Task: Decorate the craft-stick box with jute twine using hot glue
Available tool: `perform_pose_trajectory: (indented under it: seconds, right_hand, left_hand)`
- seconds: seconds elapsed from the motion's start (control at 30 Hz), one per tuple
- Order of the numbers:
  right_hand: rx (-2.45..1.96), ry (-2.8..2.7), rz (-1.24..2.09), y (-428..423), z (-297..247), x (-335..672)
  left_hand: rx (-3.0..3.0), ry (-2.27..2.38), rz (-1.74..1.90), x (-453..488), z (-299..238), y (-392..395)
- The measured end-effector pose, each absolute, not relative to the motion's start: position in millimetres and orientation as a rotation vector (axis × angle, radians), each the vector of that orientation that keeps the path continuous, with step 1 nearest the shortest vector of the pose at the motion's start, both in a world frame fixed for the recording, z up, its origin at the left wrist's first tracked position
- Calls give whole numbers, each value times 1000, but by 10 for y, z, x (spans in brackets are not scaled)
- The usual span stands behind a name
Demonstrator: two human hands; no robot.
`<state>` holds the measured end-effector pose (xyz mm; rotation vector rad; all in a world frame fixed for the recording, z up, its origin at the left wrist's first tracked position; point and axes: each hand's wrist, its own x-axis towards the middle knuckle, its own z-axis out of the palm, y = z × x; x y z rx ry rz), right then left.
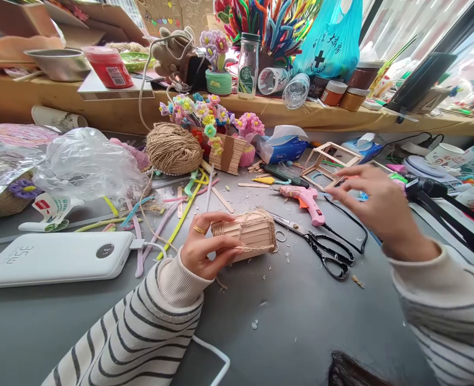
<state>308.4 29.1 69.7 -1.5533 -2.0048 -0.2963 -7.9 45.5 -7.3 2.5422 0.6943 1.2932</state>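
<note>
Counter (301, 332) surface, grey, runs off the lower edge. Its barest stretch lies between the two striped sleeves, dotted only with crumbs. White power bank (56, 259) lies at the left with "35W" printed upside down, its end meeting the frame edge. Ball of twine (173, 148) sits behind it.

Left hand (200, 252) curls closed around a stick cup (253, 231) wound with twine, lying on its side at the centre. Right hand (377, 209) hovers blurred, up and right of the scissors (321, 247), fingers half spread; whether it grips anything I cannot tell. Bottle (248, 67) on the shelf (100, 110) reads Starbucks.
</note>
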Motion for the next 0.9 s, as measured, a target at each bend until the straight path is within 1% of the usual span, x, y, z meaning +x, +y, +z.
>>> perform_pose_trajectory:
  seconds: [0.1,0.23,0.33,0.47,0.6,0.9]
  right_hand:
    - [-1348,-2007,181,93,591,2589]
    - [-1160,-2081,359,-35,463,2248]
    - [-1122,-2084,397,-29,412,2205]
    - [-1111,-2064,419,-22,401,2213]
    - [-1100,-2004,455,-38,392,2206]
    - [-1079,-2052,328,-56,371,2182]
  left_hand:
    - [2513,693,1299,-76,-71,444]
    - [2484,714,1310,-81,-63,436]
    - [2481,711,1274,-77,-60,424]
    - [2383,778,1329,-44,-68,391]
    - [2352,724,1364,-24,-67,379]
    - [2294,835,1258,-48,-33,333]
